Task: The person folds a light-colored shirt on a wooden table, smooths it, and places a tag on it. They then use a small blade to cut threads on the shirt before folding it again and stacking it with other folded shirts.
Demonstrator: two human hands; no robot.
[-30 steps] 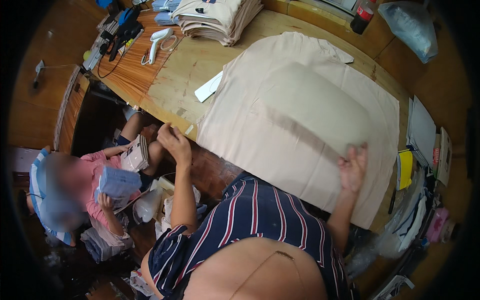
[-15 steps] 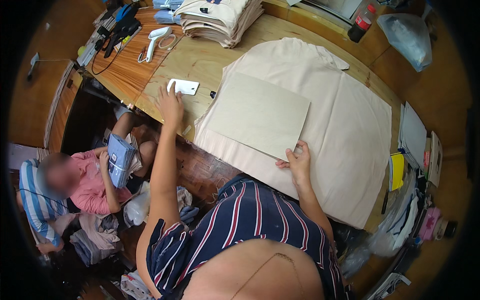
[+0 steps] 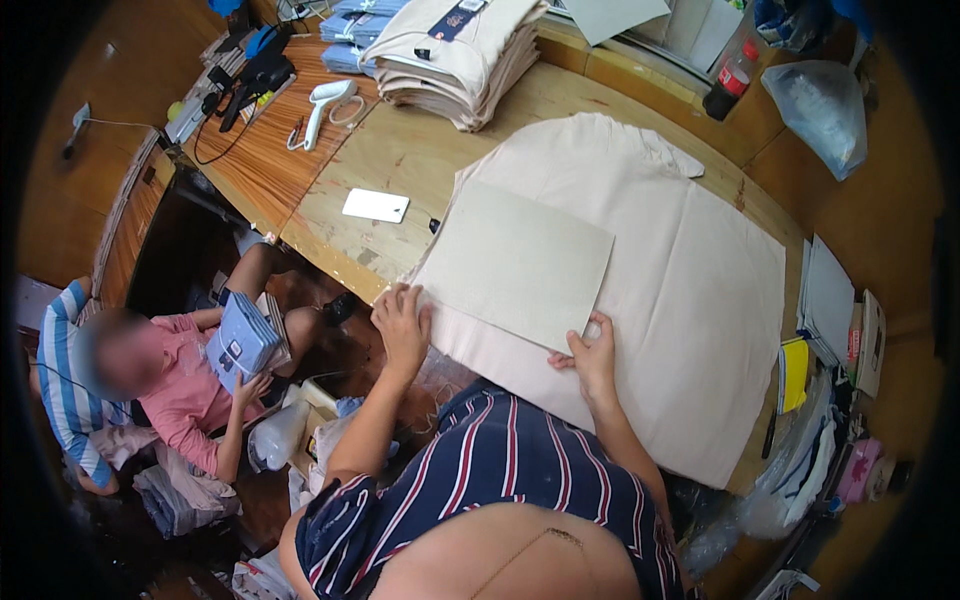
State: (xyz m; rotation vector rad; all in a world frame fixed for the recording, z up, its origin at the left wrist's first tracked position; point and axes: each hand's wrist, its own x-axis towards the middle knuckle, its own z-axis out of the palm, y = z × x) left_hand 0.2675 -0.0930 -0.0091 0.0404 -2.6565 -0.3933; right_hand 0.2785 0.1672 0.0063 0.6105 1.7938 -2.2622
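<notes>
A cream shirt lies spread on the table, its cloth creased lengthwise. On its left part rests a flat grey-beige cardboard sheet. My right hand pinches the sheet's near right corner between thumb and fingers. At the shirt's left edge, my left hand has its fingers curled over the cloth, with the thumb close by. A small dark tag sticks out beside the shirt's far left edge. The white phone lies on the wood, apart from both hands.
Folded cream shirts are stacked at the back, beside blue bundles. A white handheld scanner and a tape roll lie at the back left. A bottle stands behind. Below left, a person in pink holds folded blue garments.
My left hand has left the phone and come nearer, to the shirt's left edge. My right hand stays at the cardboard's corner. The seated person's blue garments have tilted.
</notes>
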